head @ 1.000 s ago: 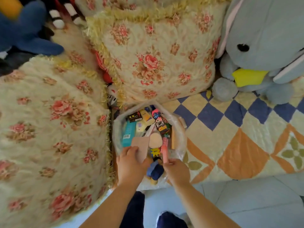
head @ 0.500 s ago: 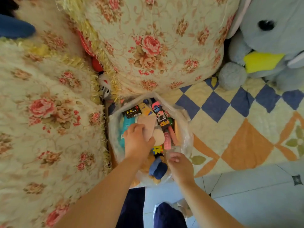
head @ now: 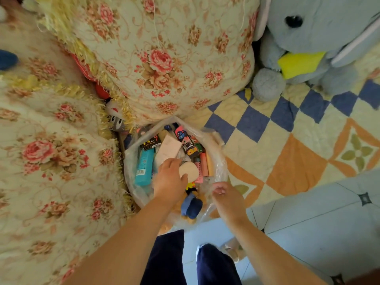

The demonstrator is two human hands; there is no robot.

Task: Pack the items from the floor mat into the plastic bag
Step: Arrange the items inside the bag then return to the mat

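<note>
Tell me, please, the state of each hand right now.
Left hand: curled over the pad; grip cannot be told.
Right hand: closed, pinching the bag rim.

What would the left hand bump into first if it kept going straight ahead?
Most likely the pale pink flat card lying in the clear plastic bag, just ahead of the left hand; its thumb touches the round cream pad. Depth is unclear.
</note>
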